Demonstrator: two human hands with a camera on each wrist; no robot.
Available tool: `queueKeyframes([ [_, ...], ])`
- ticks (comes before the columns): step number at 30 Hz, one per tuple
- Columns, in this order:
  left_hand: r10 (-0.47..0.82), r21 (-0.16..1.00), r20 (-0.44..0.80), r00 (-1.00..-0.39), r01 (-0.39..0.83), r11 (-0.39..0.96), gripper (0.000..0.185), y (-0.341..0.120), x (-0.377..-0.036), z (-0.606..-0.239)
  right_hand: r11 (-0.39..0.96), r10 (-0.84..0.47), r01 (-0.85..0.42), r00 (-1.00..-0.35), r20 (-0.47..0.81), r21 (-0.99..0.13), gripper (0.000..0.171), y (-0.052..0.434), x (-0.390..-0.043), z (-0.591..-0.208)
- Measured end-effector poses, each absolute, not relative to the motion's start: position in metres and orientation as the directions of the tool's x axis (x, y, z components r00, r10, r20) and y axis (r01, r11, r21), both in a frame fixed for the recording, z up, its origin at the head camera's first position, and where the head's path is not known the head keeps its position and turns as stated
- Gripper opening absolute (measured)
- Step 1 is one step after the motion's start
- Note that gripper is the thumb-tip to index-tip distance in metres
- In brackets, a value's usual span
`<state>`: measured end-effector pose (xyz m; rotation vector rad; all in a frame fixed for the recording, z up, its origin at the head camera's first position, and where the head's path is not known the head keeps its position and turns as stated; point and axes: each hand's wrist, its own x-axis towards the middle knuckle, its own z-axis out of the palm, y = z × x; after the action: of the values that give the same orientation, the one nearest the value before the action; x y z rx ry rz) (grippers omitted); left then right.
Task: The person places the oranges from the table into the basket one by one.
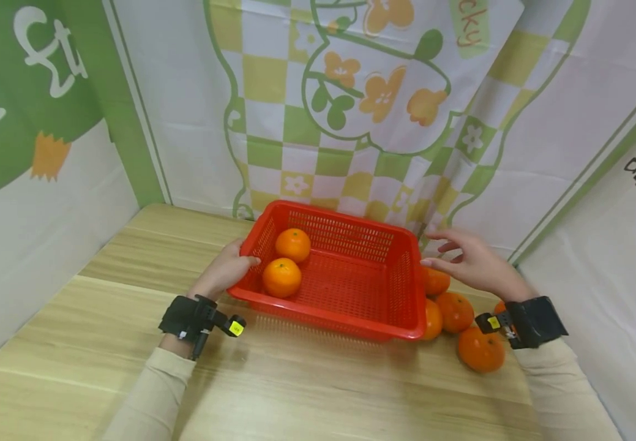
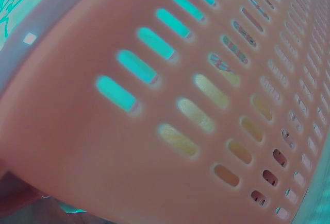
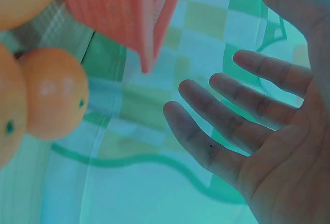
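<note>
Left hand was clamped on the left short side of the red slotted plastic basket, thumb over the rim. Right hand held nothing, fingers apart and loosely extended, just off the basket's right short side. Key relation, my read: that right rim lay immediately left of the right fingertips, while the loose oranges lay on the near side of the same hand, toward the person, so the right was the nearer hand to both. Basket's long axis ran roughly left-right, right end skewed a bit toward the person, hands at opposite ends of it. Inside, two oranges sat side by side at the left end, nearer the left hand. Outside, at least five loose ones clustered by the right wall on the wood-grain table, one partly behind the right wrist camera. Head view put the right thumb about at the rim, contact not readable; right wrist view showed patterned cloth between fingertips and basket, plus green stem ends on the oranges. Left wrist view was mostly slotted wall up close, grip not readable there
</note>
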<state>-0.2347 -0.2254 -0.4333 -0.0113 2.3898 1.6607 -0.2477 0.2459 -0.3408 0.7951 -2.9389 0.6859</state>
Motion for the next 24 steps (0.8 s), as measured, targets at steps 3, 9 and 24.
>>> queueKeyframes([
  [3,0.128,0.926,-0.190,-0.973,-0.134,0.354,0.058,-0.225,-0.235,-0.433,0.789,-0.452,-0.461,-0.883,0.125,-0.406,0.057,0.256,-0.245,-0.345],
  [9,0.121,0.923,-0.199,-0.973,-0.145,0.356,0.057,-0.225,-0.235,-0.433,0.819,-0.403,-0.411,-0.909,0.107,-0.400,0.059,0.274,-0.238,-0.353],
  [24,0.120,0.923,-0.198,-0.973,-0.144,0.356,0.056,-0.225,-0.233,-0.432,0.868,-0.284,-0.282,-0.957,0.057,-0.408,0.060,0.322,-0.231,-0.370],
])
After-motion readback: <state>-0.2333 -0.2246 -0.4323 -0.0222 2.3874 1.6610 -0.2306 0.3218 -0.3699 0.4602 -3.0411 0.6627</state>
